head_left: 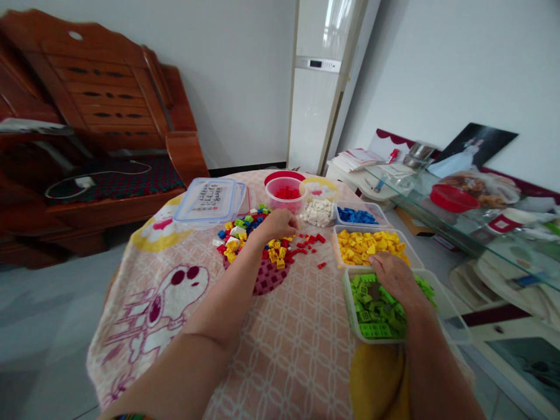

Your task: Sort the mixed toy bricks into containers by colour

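My left hand is over the right side of a pile of mixed toy building bricks, its fingers curled together and their tips partly hidden. Small red bricks lie scattered just to its right. My right hand reaches across the tub of green bricks to the near edge of the tub of yellow bricks. Its fingers are pressed together beside a yellow brick; whether they grip it is unclear. My right forearm covers part of the green bricks.
Beyond the pile stand a round tub of red bricks, a heap of white bricks and a tub of blue bricks. Stacked clear lids lie at the left on the patterned tablecloth. A glass-topped table stands at the right.
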Motion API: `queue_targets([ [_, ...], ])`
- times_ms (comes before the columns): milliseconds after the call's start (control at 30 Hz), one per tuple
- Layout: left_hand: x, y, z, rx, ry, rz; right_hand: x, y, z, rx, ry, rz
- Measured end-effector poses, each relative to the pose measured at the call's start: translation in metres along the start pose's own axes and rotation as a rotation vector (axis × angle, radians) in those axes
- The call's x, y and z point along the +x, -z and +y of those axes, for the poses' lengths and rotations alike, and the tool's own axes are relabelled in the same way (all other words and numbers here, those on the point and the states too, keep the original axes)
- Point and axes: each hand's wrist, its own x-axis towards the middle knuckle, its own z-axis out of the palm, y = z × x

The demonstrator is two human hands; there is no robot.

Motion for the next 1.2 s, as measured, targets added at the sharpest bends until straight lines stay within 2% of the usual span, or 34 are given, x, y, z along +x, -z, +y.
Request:
queue_targets([
  [100, -0.006, -0.002, 0.011, 0.312, 0.049, -0.145, -0.001, 0.0, -0.001, -0.001, -0.008, 0.007],
  [200, -0.009, -0.01, 0.02, 0.499, 0.088, -0.191, -0.001, 0.0, -0.002, 0.0, -0.007, 0.016],
  [333, -0.011, -0.018, 0.026, 0.552, 0.122, -0.176, -0.001, 0.003, -0.003, -0.006, -0.015, 0.005],
  [500, -0.01, -0.016, 0.024, 0.508, 0.102, -0.174, 0.0, 0.007, -0.004, -0.011, -0.024, -0.028],
  [667, -0.001, -0.012, 0.011, 0.227, 0.006, -0.142, 0.001, 0.005, -0.004, -0.019, -0.038, -0.033],
  [800, 0.007, -0.018, 0.001, -0.279, 0.066, -0.066, 0.001, 0.002, -0.003, -0.016, -0.027, -0.016],
  [900, 0.011, -0.029, -0.001, -0.617, 0.188, 0.05, 0.0, 0.0, -0.002, -0.013, -0.014, 0.0],
  [1000, 0.014, -0.039, 0.001, -0.844, 0.288, 0.181, -0.001, -0.001, -0.001, -0.012, -0.008, 0.012],
  [1200, 0.026, -0.047, 0.008, -1.152, 0.279, 0.405, 0.0, -0.002, 0.0, -0.01, -0.007, 0.029],
])
